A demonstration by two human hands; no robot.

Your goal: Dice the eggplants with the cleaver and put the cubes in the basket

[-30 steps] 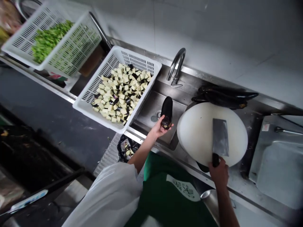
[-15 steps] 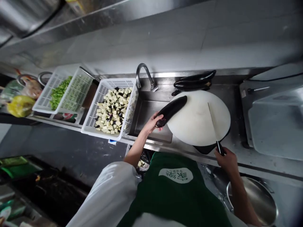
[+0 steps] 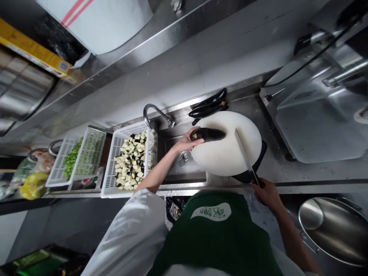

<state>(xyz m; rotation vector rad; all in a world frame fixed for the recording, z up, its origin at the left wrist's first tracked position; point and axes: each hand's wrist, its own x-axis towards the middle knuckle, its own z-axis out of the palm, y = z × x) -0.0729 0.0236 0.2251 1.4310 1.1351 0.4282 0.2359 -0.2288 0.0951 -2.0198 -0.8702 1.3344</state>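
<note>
My left hand (image 3: 189, 140) grips one end of a dark eggplant (image 3: 212, 134), whose other end reaches over the round white cutting board (image 3: 224, 161). In my right hand (image 3: 266, 193) is the black handle of a kitchen knife (image 3: 243, 148), its blade slanting over the right part of the board. Behind the board, against the wall, lie several whole eggplants (image 3: 207, 109). Cut eggplant cubes (image 3: 130, 161) fill much of a white plastic basket (image 3: 107, 172) to the left of the sink (image 3: 186, 170).
A curved faucet (image 3: 148, 111) rises behind the sink. Farther left, a second white basket (image 3: 56, 172) holds chopped greens (image 3: 71, 159). A large metal pot (image 3: 339, 234) stands below the counter at right. On the right counter sits a machine with a translucent cover (image 3: 316, 134).
The eggplant has turned from slanting to nearly level, and my left hand has moved up closer to the board's back. The knife stays over the right side. The camera view has tilted.
</note>
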